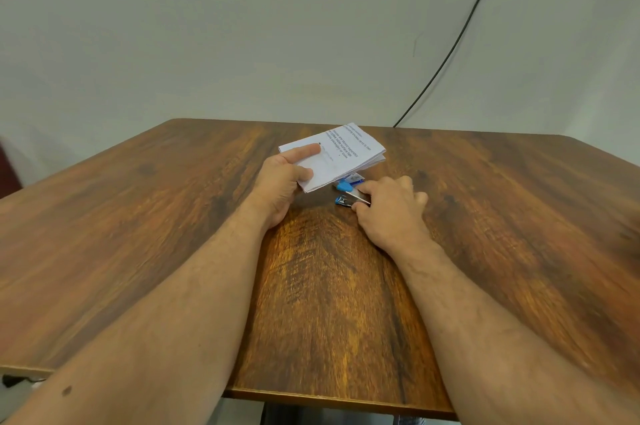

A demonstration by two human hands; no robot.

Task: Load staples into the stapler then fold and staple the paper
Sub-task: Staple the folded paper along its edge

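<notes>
A folded white paper with printed text is lifted a little above the wooden table, near its middle. My left hand grips the paper's near left corner, thumb on top. A small blue stapler lies on the table just below the paper's near edge, its blue tip and metal arm showing. My right hand pinches the stapler's right end between thumb and forefinger. The rest of the stapler is hidden under the hand.
A black cable runs down the grey wall behind the table's far right edge. A small blue and white box lies partly under the paper, beside the stapler.
</notes>
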